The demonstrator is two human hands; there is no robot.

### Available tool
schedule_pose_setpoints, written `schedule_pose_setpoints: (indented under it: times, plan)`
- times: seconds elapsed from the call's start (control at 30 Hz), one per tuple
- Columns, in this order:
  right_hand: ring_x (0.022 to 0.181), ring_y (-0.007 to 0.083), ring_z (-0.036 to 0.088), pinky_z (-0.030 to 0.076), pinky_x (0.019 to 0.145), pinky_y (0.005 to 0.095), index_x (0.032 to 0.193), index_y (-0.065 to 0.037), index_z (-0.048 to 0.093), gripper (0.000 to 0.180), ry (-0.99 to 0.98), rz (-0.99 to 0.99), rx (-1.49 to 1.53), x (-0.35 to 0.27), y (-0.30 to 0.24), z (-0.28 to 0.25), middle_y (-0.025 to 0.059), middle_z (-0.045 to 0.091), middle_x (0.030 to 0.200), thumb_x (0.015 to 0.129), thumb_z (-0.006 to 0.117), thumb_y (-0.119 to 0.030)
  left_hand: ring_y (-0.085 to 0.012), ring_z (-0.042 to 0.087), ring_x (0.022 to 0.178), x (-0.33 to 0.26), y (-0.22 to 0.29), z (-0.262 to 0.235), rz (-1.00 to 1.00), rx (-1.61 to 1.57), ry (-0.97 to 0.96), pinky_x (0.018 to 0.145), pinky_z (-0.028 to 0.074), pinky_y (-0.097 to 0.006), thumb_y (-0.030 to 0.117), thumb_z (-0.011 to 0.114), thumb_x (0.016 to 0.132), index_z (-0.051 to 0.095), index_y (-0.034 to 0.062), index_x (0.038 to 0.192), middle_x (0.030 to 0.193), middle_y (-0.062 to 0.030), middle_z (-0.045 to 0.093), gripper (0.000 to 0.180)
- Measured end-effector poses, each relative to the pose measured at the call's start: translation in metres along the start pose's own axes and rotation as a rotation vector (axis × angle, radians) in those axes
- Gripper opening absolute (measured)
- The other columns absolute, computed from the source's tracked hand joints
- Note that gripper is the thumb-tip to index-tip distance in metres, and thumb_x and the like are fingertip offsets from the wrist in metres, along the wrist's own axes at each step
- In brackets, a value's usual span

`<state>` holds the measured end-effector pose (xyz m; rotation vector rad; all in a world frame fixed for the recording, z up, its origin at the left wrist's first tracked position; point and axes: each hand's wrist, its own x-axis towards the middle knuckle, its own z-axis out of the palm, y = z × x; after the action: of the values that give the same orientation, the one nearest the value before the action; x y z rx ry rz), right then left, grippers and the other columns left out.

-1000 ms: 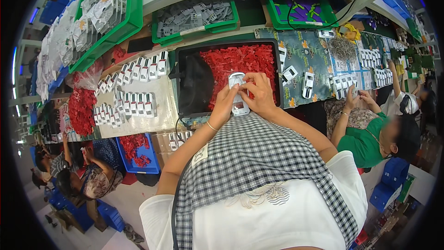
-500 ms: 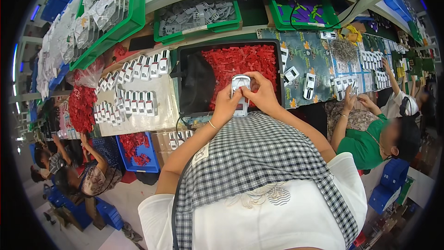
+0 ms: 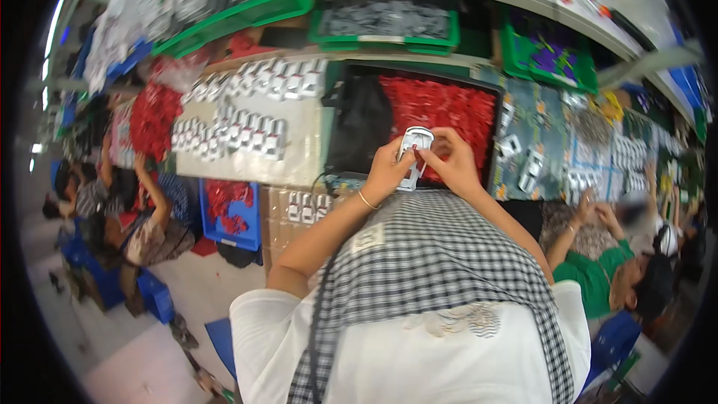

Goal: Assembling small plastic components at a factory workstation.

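A white toy car body (image 3: 412, 175) is held over the near edge of a black tray (image 3: 499, 116) heaped with red plastic pieces (image 3: 441, 105). My left hand (image 3: 385, 170) grips its left side, with the thumb lying on top. From the other side, my right hand (image 3: 458, 167) is closed on the car body, its thumb tip pressing inside. A small red piece (image 3: 416, 147) shows at that thumb tip; fingers partly hide how it sits. Black sheeting (image 3: 359, 123) covers the tray's left part.
Rows of white toy cars (image 3: 258, 135) stand on a board to the left. Green bins (image 3: 385, 41) of grey parts line the back. A blue crate (image 3: 230, 239) with red pieces is at lower left. A co-worker in green (image 3: 598, 273) sits at right; other people are at left.
The view has swung, so the whole bench appears shifted right in the picture. Both hands still hold the car body; the right thumb has drawn slightly apart from the left thumb.
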<state>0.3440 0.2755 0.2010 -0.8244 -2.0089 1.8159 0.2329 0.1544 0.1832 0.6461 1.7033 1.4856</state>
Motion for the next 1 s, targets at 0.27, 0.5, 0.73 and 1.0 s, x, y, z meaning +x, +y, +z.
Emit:
schedule_pose_setpoints:
  times: [0.27,0.5,0.73,1.0]
  plan:
    - [0.080,0.0085,0.054,0.043,0.070,0.0200,0.109,-0.003,0.055,0.028,0.082,0.075,0.020,-0.014,0.024,-0.020,0.0034,0.057,0.093,0.082,0.062,-0.004,-0.0312,0.056,0.082,0.021,-0.087,-0.162,0.266,0.677,0.743,0.073,0.045,-0.039,0.013,0.056,0.083,0.053,-0.0008,0.101,0.087,-0.0178,0.058,0.023]
    - [0.077,0.0056,0.053,0.042,0.066,0.0184,0.101,0.000,0.059,0.017,0.040,0.144,-0.019,-0.020,0.025,-0.021,0.0003,0.059,0.086,0.084,0.059,-0.004,-0.0290,0.046,0.102,0.022,-0.194,-0.202,-0.090,1.148,0.662,0.083,0.035,-0.045,0.022,0.074,0.063,0.049,0.0165,0.114,0.102,-0.0080,0.049,0.058]
    - [0.072,0.0098,0.055,0.044,0.064,0.0231,0.096,-0.003,0.060,0.016,0.129,0.093,-0.218,-0.041,0.054,-0.037,0.0039,0.059,0.083,0.081,0.062,-0.008,-0.0346,0.049,0.096,0.029,-0.211,-0.221,0.218,1.129,0.593,0.085,0.037,-0.047,0.024,0.076,0.063,0.051,0.0027,0.115,0.099,-0.0154,0.054,0.061]
    - [0.070,0.0138,0.053,0.044,0.065,0.0267,0.102,-0.003,0.060,0.028,0.748,0.310,-0.362,-0.066,0.195,-0.129,0.0069,0.057,0.083,0.075,0.064,-0.010,-0.0359,0.029,0.127,0.049,-0.176,-0.251,-0.159,1.688,0.667,0.094,0.029,-0.059,0.037,0.072,0.070,0.042,0.0217,0.127,0.134,-0.0147,0.036,0.066]
